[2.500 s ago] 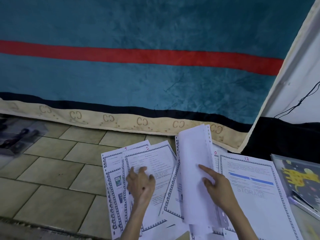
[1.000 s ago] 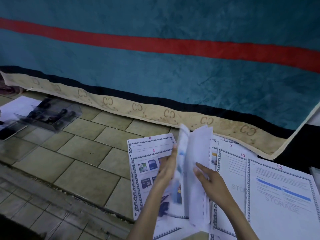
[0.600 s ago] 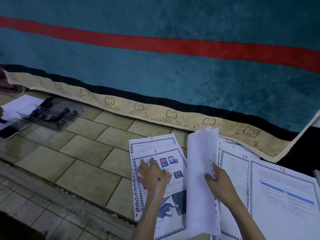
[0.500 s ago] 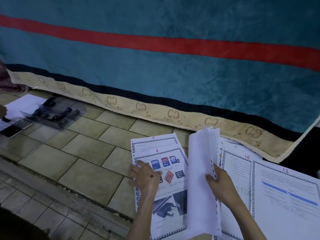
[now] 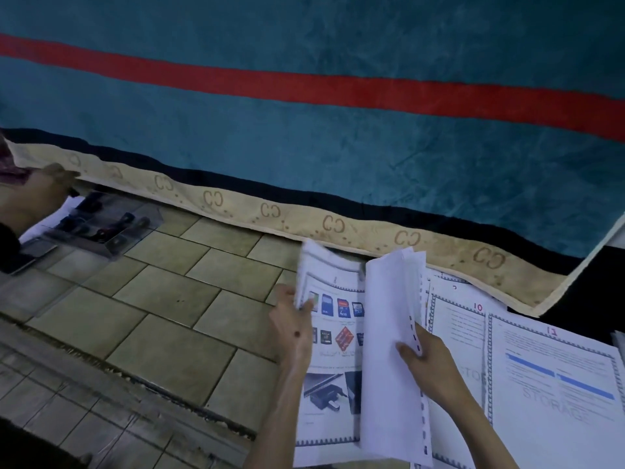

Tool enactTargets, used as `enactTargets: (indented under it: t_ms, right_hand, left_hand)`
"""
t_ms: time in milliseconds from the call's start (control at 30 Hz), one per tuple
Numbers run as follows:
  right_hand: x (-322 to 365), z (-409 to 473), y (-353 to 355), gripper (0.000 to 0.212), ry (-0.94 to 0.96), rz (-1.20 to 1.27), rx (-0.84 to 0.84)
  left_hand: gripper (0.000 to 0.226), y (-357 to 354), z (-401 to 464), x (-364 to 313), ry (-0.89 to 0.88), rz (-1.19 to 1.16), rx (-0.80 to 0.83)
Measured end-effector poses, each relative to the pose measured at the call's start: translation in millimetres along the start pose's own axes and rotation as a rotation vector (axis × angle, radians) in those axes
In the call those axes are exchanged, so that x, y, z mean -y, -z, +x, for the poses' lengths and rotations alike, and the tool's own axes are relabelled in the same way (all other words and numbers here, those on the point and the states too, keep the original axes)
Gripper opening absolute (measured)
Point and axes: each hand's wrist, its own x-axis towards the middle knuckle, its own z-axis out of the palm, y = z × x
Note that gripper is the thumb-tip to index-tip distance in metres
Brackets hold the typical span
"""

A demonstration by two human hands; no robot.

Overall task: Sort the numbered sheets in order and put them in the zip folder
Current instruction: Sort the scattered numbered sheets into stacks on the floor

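Note:
Numbered white sheets with dotted borders lie on the tiled floor at the lower right. My left hand [image 5: 293, 328] pinches the left edge of the sheet marked 8 [image 5: 334, 346], which shows memory cards and a charger; its top edge curls up off the floor. My right hand [image 5: 427, 363] holds a bundle of sheets [image 5: 389, 350] upright, blank backs toward me. To the right lie sheet 10 [image 5: 463, 319] and sheet 12 [image 5: 554, 380], flat on the floor. The zip folder is hardly in view at the right edge.
A teal blanket [image 5: 304, 137] with a red stripe and beige border hangs across the back. A clear plastic organiser [image 5: 101, 225] with dark items sits at the far left, beside another person's hand [image 5: 37, 194]. A grooved step edge [image 5: 118, 377] runs along the lower left.
My left hand moved from lying flat on sheet 8 to its left edge and lifted it, so its top curls up. Another person's hand came into view at the far left.

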Motion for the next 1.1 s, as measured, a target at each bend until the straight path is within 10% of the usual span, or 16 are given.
enactTargets:
  t_ms: [167, 400, 567, 800, 1100]
  right_hand:
    - [11, -6, -12, 0.074, -0.01, 0.309, 0.161]
    - [-24, 1, -7, 0.036, 0.018, -0.122, -0.24]
    - [-49, 1, 6, 0.071, -0.198, -0.395, -0.228]
    - [-80, -8, 11, 0.116, -0.17, -0.488, -0.137]
    - [-95, -12, 33, 0.04, -0.055, -0.225, -0.194]
  left_hand:
    - [0.064, 17, 22, 9, -0.031, 0.225, -0.022]
    - [0.024, 4, 16, -23, -0.185, 0.119, 0.094]
    - [0.039, -56, -34, -21, -0.018, 0.165, 0.578]
    - [0.027, -92, -52, -14, -0.05, 0.307, 0.642]
    - [0.037, -48, 1, 4, -0.034, 0.362, 0.343]
